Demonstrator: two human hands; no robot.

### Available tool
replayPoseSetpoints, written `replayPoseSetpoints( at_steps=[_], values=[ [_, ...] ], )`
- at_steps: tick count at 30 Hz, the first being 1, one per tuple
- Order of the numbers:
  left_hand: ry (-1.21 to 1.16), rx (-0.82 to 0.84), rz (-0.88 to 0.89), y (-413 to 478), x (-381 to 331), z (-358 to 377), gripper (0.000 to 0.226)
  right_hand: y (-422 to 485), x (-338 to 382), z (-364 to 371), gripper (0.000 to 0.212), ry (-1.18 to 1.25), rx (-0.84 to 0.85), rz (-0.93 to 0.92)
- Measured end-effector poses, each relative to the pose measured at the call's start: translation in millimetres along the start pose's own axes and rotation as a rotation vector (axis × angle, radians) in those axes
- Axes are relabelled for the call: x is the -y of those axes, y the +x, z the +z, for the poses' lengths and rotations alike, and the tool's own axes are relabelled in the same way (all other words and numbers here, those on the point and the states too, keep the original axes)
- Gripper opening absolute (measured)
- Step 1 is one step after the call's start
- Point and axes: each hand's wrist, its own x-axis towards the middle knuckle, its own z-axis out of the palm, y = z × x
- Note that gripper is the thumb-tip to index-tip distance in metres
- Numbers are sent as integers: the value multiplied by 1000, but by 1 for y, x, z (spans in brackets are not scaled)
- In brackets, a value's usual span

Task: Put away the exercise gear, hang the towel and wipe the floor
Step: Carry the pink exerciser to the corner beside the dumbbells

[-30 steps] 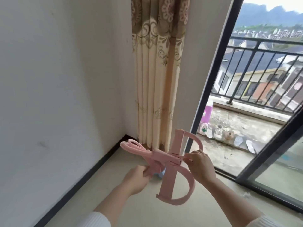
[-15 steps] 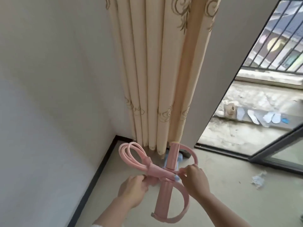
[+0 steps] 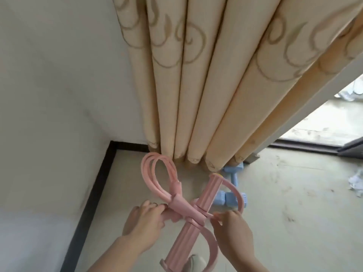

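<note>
Both hands were on the pink pedal puller (image 3: 193, 213), held up off the floor (image 3: 294, 203)! The left hand (image 3: 145, 222) had its fingers curled round the tube bundle. The right hand (image 3: 233, 230) pinched the strap by the foot bar's middle. Just beyond the right hand, blue dumbbells (image 3: 229, 199) lay at the curtain (image 3: 206, 85) hem, so some gear looked already parked. This piece wasn't down yet, and no towel or wiping showed, so I'd judge the job early. Room? The wall (image 3: 59, 95) and dark skirting (image 3: 92, 203) closed in past the left hand, with curtain folds ahead. Open floor spread off the right hand toward crumpled paper (image 3: 356, 183).
</note>
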Motion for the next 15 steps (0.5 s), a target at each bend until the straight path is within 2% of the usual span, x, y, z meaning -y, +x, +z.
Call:
replayPoseSetpoints(
  at_steps=[4,7,12,15],
  values=[
    [10,53,21,77,38,70,37,60,-23,88,18,-49,-34,14],
    [33,15,47,133,56,113,37,108,-35,136,19,-69,-70,-18],
    [99,-2,28,212,79,163,30,170,-41,173,23,-119,-120,-116],
    [34,-78,-4,245,84,172,29,191,-37,181,18,-110,-219,-184]
  ],
)
